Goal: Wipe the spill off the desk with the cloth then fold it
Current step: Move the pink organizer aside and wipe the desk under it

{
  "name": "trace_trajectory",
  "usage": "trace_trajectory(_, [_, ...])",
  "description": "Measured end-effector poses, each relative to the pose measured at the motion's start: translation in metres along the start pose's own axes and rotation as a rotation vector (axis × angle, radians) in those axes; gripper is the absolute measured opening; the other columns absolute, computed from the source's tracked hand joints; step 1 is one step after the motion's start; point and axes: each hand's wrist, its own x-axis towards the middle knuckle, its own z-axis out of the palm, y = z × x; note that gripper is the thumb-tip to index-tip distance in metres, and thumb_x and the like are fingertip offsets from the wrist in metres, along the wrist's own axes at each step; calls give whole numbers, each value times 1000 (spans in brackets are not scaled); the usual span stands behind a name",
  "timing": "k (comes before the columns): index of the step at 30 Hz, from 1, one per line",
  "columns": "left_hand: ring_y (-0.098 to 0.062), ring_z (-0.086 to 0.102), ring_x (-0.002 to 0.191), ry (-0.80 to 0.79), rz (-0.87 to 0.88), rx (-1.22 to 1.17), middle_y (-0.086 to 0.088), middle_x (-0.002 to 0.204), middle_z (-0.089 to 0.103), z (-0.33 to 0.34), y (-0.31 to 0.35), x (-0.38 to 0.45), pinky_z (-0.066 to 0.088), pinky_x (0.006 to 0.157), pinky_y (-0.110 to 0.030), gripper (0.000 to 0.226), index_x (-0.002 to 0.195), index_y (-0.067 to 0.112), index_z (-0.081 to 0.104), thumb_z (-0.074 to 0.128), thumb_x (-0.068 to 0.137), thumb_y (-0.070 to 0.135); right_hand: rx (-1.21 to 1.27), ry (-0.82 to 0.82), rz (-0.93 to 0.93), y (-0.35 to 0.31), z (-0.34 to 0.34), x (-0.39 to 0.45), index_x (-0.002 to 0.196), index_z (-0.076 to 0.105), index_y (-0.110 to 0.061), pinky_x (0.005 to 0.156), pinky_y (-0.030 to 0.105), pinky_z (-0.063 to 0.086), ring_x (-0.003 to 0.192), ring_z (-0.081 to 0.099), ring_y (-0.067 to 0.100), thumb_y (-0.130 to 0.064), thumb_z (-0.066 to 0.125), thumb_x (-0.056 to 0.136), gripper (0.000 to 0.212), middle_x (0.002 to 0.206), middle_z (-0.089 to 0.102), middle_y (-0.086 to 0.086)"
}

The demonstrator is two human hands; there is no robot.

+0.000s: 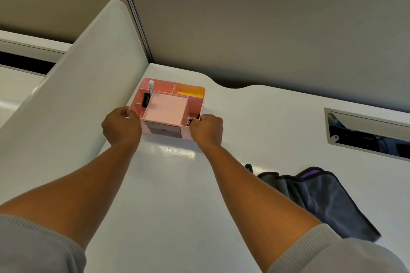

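Observation:
A dark grey cloth (pixel 321 199) with black trim lies crumpled on the white desk (pixel 173 195) at the near right, untouched. A small shiny wet patch (pixel 170 150) glints on the desk just in front of a pink desk organiser (pixel 164 111). My left hand (pixel 121 125) grips the organiser's front left corner. At the front right corner, my right hand (pixel 206 128) holds the organiser too. Both arms stretch forward over the desk.
The organiser holds a marker (pixel 150 88), a black item, sticky notes (pixel 190 94) and binder clips. A white curved side panel (pixel 73 95) borders the desk on the left, a grey partition (pixel 266 29) at the back. A cable slot (pixel 366 133) opens at the right.

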Motion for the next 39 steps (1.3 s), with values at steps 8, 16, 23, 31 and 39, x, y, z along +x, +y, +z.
trace_trajectory(8, [-21, 68, 87, -171, 225, 35, -6, 108, 73, 32, 48, -38, 52, 79, -29, 25, 112, 13, 72, 57, 95, 24, -27, 168, 39, 28, -64, 28, 87, 65, -16, 80, 33, 57, 86, 68, 24, -29, 60, 96, 17, 100, 72, 6])
trace_trajectory(16, [-20, 61, 62, -386, 337, 56, -6, 75, 69, 85, 94, -101, 41, 57, -15, 24, 83, 11, 72, 55, 94, 23, -109, 289, 114, 82, -157, 59, 65, 56, -17, 51, 22, 35, 55, 49, 13, -21, 60, 95, 30, 63, 53, -4])
trace_trajectory(23, [-16, 57, 58, -516, 362, 35, -1, 76, 66, 123, 120, -161, 37, 51, -11, 25, 81, 14, 70, 53, 96, 25, -210, 332, 208, 130, -217, 71, 70, 62, -12, 55, 24, 39, 56, 49, 13, -18, 64, 91, 22, 73, 63, 4])
trace_trajectory(31, [-16, 60, 68, -573, 347, 1, -3, 88, 70, 156, 134, -204, 54, 66, -20, 23, 89, 15, 70, 54, 96, 30, -237, 389, 260, 157, -261, 80, 89, 72, -6, 65, 28, 47, 76, 63, 24, -19, 66, 90, 14, 91, 70, 10])
trace_trajectory(39, [-12, 56, 63, -585, 329, -30, 6, 81, 62, 173, 146, -222, 55, 69, -19, 19, 87, 18, 67, 56, 96, 30, -191, 420, 265, 170, -284, 94, 83, 66, -12, 71, 31, 56, 77, 68, 26, -23, 64, 92, 15, 87, 70, 8])
